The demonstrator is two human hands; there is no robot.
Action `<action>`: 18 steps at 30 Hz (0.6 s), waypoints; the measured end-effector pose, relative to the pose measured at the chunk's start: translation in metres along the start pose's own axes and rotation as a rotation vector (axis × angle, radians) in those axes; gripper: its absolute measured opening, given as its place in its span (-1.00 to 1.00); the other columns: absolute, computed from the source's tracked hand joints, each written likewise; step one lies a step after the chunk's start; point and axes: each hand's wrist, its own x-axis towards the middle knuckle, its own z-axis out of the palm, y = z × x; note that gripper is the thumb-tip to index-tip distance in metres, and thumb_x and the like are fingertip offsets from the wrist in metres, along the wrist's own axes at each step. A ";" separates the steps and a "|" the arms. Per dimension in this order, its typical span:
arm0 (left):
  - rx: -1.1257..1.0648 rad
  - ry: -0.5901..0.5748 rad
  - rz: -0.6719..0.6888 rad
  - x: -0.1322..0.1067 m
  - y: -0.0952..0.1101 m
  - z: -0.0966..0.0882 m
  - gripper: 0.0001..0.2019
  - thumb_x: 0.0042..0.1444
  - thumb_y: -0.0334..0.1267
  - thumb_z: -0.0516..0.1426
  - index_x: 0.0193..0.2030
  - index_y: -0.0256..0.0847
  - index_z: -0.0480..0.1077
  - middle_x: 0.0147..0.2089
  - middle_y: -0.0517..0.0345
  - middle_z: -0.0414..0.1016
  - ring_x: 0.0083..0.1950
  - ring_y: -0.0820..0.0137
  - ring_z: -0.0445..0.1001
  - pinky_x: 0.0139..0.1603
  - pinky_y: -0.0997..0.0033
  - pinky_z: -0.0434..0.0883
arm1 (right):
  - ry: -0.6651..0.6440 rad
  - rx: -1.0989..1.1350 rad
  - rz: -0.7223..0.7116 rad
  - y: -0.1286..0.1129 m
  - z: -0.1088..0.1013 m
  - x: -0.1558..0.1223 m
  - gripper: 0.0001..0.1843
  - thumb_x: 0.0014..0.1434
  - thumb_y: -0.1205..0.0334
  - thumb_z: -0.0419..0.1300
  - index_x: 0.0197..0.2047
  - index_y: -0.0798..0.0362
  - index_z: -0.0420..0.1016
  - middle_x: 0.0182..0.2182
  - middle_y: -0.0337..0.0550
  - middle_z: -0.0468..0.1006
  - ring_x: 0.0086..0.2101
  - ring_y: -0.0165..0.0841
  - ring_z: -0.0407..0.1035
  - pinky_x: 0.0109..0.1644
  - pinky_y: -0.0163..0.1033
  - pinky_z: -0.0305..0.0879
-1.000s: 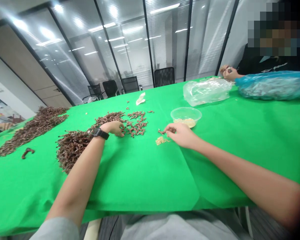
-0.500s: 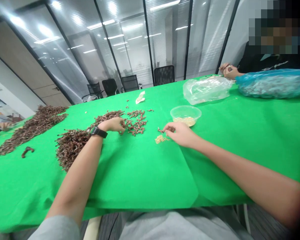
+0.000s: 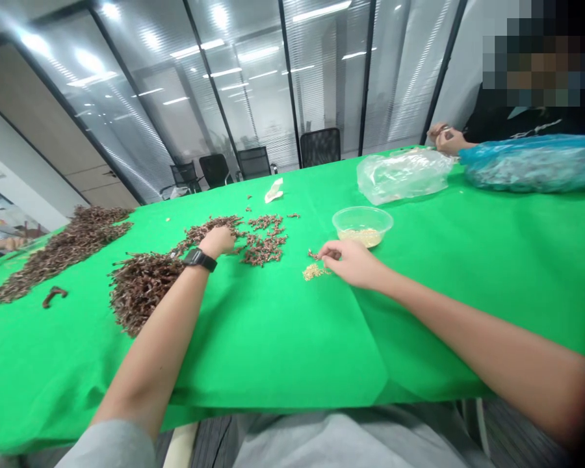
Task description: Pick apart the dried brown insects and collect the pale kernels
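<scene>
Two hands: left hand [image 3: 217, 242], grip hidden, over brown sprigs [image 3: 263, 250]; right hand [image 3: 351, 263], grip narrow, beside one grain pile [image 3: 314, 272].

1. I am seeing a black wristwatch [image 3: 199, 260] wrapping the wrist above the left hand [image 3: 218, 242].
2. I am tracking a grey sleeve [image 3: 110, 443] ending near the left elbow.
3. I am noting grey cloth [image 3: 351, 442] across the lap.
4. I am counting 2 bare forearms, with the right hand [image 3: 351, 263] unadorned.

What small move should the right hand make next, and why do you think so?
Probably the right hand should gather the small pile of pale grains into the clear plastic bowl. The pile lies loose on the green cloth right beside that hand, and the bowl close by already holds similar grains.
</scene>
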 end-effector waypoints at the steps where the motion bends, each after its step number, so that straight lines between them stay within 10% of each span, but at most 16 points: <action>1: 0.016 -0.016 -0.018 0.002 -0.001 0.006 -0.61 0.04 0.02 0.23 -0.23 -0.32 0.58 -0.15 -0.38 0.64 0.01 -0.12 0.59 0.05 0.12 0.49 | -0.003 0.005 0.000 0.000 0.000 0.000 -0.76 0.21 0.23 0.11 -0.22 0.08 0.60 -0.37 -0.13 0.60 -0.36 -0.31 0.39 -0.28 -0.25 0.21; 12: -0.079 -0.140 0.106 -0.002 0.014 0.002 -0.76 -0.01 -0.15 0.23 -0.27 -0.22 0.62 -0.23 0.02 0.68 -0.17 0.20 0.62 -0.14 0.40 0.48 | -0.004 -0.010 -0.008 -0.001 0.000 -0.001 -0.75 0.20 0.22 0.10 -0.22 0.08 0.61 -0.39 -0.14 0.60 -0.37 -0.31 0.39 -0.28 -0.24 0.21; 18: -0.193 0.047 0.080 -0.001 0.031 0.009 -0.55 0.22 0.06 0.08 -0.11 -0.30 0.58 -0.06 -0.13 0.66 0.01 0.09 0.59 0.11 0.27 0.44 | -0.017 -0.024 -0.007 -0.003 0.000 -0.002 -0.76 0.20 0.26 0.10 -0.23 0.09 0.61 -0.38 -0.13 0.60 -0.34 -0.31 0.40 -0.27 -0.26 0.21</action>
